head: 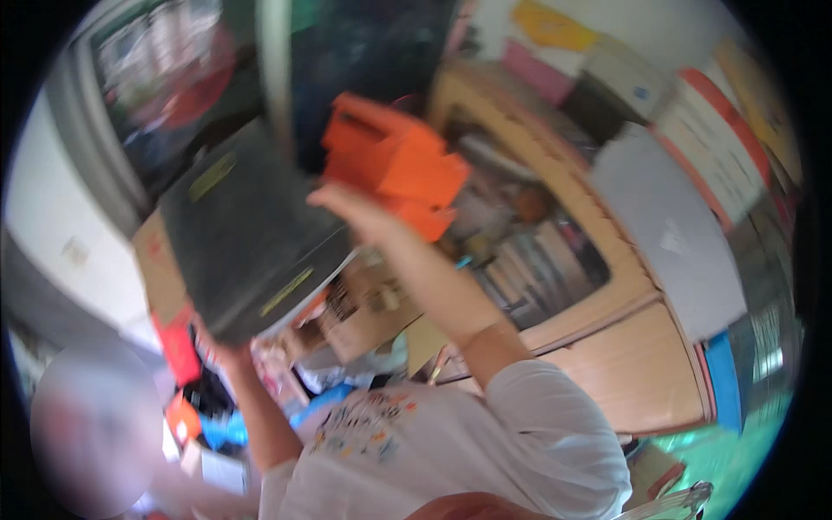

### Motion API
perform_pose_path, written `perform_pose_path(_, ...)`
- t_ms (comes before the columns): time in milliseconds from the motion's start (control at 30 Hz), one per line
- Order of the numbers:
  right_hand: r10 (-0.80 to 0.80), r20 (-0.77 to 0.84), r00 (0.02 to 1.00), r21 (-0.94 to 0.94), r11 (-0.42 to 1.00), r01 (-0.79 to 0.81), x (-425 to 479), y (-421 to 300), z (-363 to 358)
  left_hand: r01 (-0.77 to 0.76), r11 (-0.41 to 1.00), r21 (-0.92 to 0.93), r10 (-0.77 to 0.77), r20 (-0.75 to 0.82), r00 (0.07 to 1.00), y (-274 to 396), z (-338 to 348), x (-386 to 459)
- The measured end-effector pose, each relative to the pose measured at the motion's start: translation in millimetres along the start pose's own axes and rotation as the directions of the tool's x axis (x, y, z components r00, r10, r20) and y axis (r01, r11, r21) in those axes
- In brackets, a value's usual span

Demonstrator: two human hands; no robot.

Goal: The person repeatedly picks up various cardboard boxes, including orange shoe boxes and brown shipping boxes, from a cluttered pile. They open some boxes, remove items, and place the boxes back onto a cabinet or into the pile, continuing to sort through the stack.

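A large black box (260, 221) with two yellow strips is held up in front of me, tilted in the view. My left hand (224, 348) grips its lower near corner, the fingers partly hidden under it. Against its right side lies my right hand (354, 211), thumb and fingers blurred by motion. Just beyond my right hand is an orange plastic bin (396, 156), tipped at an angle; what it rests on is hidden.
On the right stands a wooden cabinet (604, 325) with a glass front, boxes and folders piled on top. Open cardboard boxes (370, 312) and clutter lie below the black box. Another person (97, 429), blurred, is close at lower left. A window (175, 71) is at upper left.
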State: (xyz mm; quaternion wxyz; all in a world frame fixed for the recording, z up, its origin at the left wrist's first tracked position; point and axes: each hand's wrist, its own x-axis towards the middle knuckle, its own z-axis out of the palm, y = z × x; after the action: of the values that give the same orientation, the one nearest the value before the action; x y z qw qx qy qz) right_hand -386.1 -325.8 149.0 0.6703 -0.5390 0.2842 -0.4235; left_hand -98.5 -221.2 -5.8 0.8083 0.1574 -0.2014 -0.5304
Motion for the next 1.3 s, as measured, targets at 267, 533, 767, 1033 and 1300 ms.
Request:
perform_pose_path(267,0.103,-0.075,0.992,-0.12,0.987,-0.112,-21.8,-29.4,9.4,0.176,0.984,0.028,-0.168,-0.194,0.967,-11.6,14.5,-3.4)
perform_pose_path(533,0.21,-0.081,0.974,-0.155,0.963,-0.22,-19.5,4.5,-12.6,0.341,0.852,0.396,-0.324,-0.112,0.939,-4.1,7.6,-5.8)
perform_pose_path(767,0.19,-0.075,0.979,-0.084,0.977,-0.196,-15.3,25.5,-26.1,0.396,0.891,0.223,-0.376,-0.125,0.918,-12.1,4.3,4.4)
perform_pose_path(1033,0.045,-0.123,0.991,-0.108,0.992,-0.058,-23.7,-17.8,-25.6,0.25,0.94,0.232,-0.277,0.09,0.957,-13.9,-8.2,25.9)
perform_pose_path(1300,-0.585,-0.172,0.792,-0.785,0.568,0.249,-70.8,-141.9,7.1,0.323,0.946,-0.039,-0.317,0.109,0.942,-9.5,135.0,49.0)
